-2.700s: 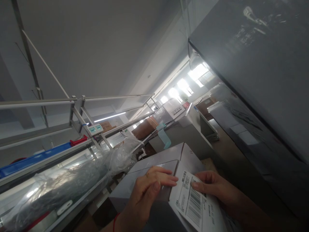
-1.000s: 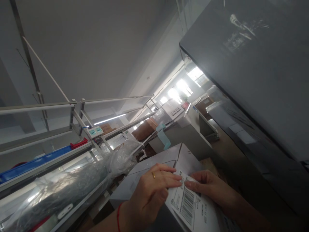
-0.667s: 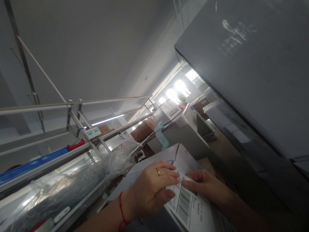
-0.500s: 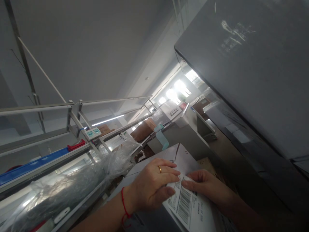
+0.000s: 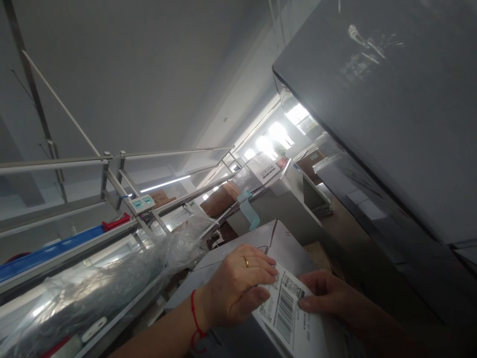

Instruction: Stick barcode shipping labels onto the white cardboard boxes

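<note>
A white shipping label (image 5: 283,313) with a printed barcode lies over the edge of a white carton (image 5: 288,248) in front of me. My left hand (image 5: 238,286), with a gold ring and a red cord at the wrist, rests on the label's upper left part, its fingers stretched out. At the label's right edge, thumb and fingers of my right hand (image 5: 328,296) are closed together on the label. The far side of that edge is hidden by the fingers.
Clear plastic wrap (image 5: 175,253) hangs along the metal rack (image 5: 119,174) on the left. A blue bar (image 5: 55,256) runs below it. Large grey-white cartons (image 5: 372,124) rise close on the right. A light-green strip (image 5: 249,209) hangs beyond my carton.
My right hand has slid to the right and slightly down along the label, uncovering its printed upper corner. The left hand stays in nearly the same place.
</note>
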`<state>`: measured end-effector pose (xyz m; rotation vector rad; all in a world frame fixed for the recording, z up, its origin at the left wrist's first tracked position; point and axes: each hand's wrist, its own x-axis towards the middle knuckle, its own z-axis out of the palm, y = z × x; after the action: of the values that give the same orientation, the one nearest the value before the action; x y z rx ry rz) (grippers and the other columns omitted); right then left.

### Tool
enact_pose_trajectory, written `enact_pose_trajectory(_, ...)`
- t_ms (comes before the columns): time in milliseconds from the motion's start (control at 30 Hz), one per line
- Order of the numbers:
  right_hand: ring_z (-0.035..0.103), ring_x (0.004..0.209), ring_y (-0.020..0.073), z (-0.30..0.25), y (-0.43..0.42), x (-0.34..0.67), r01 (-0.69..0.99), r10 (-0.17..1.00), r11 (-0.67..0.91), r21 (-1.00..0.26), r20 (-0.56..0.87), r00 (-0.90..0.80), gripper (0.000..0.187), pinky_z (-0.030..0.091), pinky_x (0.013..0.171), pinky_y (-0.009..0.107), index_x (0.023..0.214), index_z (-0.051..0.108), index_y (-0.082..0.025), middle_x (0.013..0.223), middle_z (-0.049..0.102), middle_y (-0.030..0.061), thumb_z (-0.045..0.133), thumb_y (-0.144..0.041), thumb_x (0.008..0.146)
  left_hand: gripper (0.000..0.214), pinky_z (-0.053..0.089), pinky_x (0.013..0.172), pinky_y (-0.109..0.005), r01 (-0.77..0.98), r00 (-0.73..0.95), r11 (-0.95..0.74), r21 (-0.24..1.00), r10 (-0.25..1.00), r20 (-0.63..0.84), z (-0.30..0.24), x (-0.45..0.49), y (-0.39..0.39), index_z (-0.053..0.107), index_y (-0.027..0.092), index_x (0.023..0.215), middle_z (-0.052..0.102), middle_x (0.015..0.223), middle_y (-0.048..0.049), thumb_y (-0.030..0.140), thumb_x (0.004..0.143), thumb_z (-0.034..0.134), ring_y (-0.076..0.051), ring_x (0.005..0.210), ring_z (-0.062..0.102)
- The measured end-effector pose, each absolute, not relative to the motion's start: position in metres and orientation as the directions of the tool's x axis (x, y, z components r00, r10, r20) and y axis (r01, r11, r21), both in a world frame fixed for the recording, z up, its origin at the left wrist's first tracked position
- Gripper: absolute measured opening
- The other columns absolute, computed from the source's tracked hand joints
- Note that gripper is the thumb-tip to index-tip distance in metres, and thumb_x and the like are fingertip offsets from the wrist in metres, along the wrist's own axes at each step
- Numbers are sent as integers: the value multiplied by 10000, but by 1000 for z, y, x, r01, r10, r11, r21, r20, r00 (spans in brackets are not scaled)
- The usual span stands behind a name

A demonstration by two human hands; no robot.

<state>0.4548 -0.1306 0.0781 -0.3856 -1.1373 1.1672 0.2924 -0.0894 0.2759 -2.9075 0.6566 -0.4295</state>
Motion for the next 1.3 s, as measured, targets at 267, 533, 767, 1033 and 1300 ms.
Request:
enact_pose_trajectory(267, 670, 735, 178, 31, -132, 458, -532, 950, 262, -805, 312, -3, 528, 479, 653, 252, 837, 749, -126, 828, 753, 61, 954, -411, 443, 531, 470, 981, -398, -412, 859, -889, -200, -452, 238, 277, 291, -85, 701, 102, 973, 775, 977, -130, 442, 1028, 298, -234, 1037, 711)
enact_pose_trajectory(533, 628, 673, 155, -2, -131, 462, -548, 968, 238, -802, 242, 65, 485, 454, 620, 236, 733, 725, -138, 714, 697, 9, 960, -341, 360, 630, 310, 1152, -489, -434, 887, -777, -456, -458, -63, 288, 286, -110, 672, 91, 1066, 758, 1082, -158, 583, 999, 285, -297, 1104, 684)
enact_pose_trajectory(767, 594, 566, 92, -26, -132, 475, -474, 979, 164, -865, 204, -32, 482, 419, 545, 177, 674, 763, -164, 632, 695, -19, 968, -339, 274, 734, 333, 1126, -427, -346, 933, -420, -839, -250, -259, 263, 268, -143, 549, -34, 1310, 607, 1344, -251, 594, 951, 424, -329, 1252, 582)
enact_pose_trajectory(1033, 617, 582, 74, -52, -140, 476, -471, 963, 155, -869, 239, -124, 478, 426, 562, 157, 678, 785, -189, 676, 731, -3, 962, -464, 329, 464, 337, 1093, -389, -199, 962, -225, -954, -229, -147, 217, 265, -127, 620, 55, 1291, 641, 1350, -150, 222, 906, 421, -281, 1265, 571)
enact_pose_trajectory(1300, 592, 509, 84, -111, -134, 483, -455, 995, 91, -886, 64, 74, 506, 385, 492, 162, 554, 749, -228, 570, 694, -10, 962, -452, 153, 449, 322, 1104, -402, -170, 961, -285, -943, -261, -94, 185, 275, -112, 656, 91, 1270, 656, 1328, -128, 250, 904, 451, -261, 1282, 530)
